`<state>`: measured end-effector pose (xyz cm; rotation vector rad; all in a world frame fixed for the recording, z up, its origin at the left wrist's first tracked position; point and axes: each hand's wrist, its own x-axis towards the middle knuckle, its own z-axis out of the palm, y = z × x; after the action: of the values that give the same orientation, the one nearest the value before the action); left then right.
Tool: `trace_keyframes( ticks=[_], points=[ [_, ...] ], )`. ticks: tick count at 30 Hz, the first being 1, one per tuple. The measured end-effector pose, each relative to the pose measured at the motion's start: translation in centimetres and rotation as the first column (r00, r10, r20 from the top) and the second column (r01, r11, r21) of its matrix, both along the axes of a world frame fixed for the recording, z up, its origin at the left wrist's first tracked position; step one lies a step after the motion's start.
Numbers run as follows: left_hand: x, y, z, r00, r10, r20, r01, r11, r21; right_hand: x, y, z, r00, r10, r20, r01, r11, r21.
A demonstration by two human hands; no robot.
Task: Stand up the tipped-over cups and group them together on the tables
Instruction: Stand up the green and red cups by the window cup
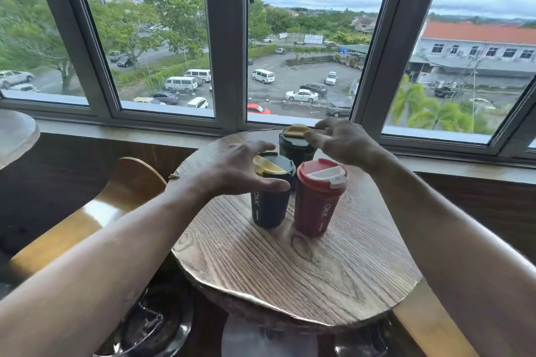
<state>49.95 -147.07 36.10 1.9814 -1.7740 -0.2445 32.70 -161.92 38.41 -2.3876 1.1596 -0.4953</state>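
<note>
Left hand (243, 168): fingers spread wide over the near black cup (269, 200), thumb against its upper wall, no closed grip. Right hand (339, 142): fingers spread and relaxed, hovering at the lid of the far black cup (295, 148). All 3 cups, including the red cup (317, 197), stand upright, clustered on the round wooden table (290, 269).

A round wood-grain surface (261, 278) is carrying three upright lidded cups: two black (268, 206) (295, 148), one red (317, 203), grouped together.
</note>
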Motion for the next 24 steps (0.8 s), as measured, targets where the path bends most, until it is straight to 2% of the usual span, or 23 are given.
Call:
trace_keyframes(
  ticks=[5, 8, 10, 13, 24],
  points=[
    [-0.5, 0.3, -0.6, 1.000, 0.016, 0.020, -0.016, 1.000, -0.001, -3.8, 4.3, -0.8, 0.986, 0.108, -0.126, -0.101, 0.993, 0.062],
    [-0.6, 0.2, -0.9, 0.999, 0.037, -0.005, -0.037, 0.999, -0.037, -4.5, 5.8, -1.1, 0.967, 0.134, -0.218, -0.142, 0.990, -0.019],
    [-0.7, 0.2, -1.0, 0.999, 0.048, -0.022, -0.049, 0.997, -0.057, -4.6, 6.1, -1.3, 0.978, 0.106, -0.180, -0.119, 0.991, -0.065],
    [-0.8, 0.2, -1.2, 0.997, 0.056, -0.056, -0.061, 0.995, -0.083, -4.6, 5.9, -1.4, 0.991, 0.093, -0.092, -0.098, 0.994, -0.048],
    [-0.3, -2.0, -1.1, 0.991, 0.091, -0.098, -0.102, 0.989, -0.105, -3.9, 3.0, -1.7, 0.997, 0.076, -0.004, -0.076, 0.997, -0.031]
  ],
)
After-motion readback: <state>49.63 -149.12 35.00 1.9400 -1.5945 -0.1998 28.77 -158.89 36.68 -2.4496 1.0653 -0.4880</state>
